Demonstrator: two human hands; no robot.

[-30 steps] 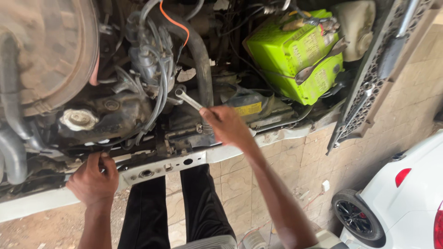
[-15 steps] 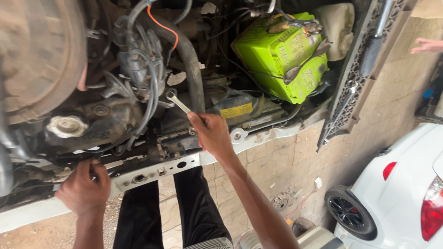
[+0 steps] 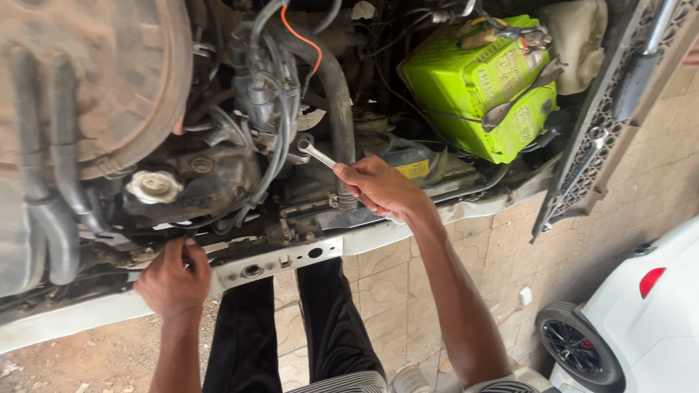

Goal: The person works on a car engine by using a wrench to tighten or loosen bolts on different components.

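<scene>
Wrench (image 3: 314, 153) is gripped by the closed right hand (image 3: 378, 189) for reach among hoses, while the front panel (image 3: 284, 262) is clutched by the left hand (image 3: 171, 280) for support.

I stand on a floor of beige patterned stone tiles (image 3: 408, 276), which gives way at the near left to bare reddish-brown dirt (image 3: 95, 356). On the tiles to my right rests the black tyre with a dark spoked wheel (image 3: 579, 346) of a white car (image 3: 648, 320). A small white block (image 3: 525, 296) lies on the tiles near that wheel.
</scene>
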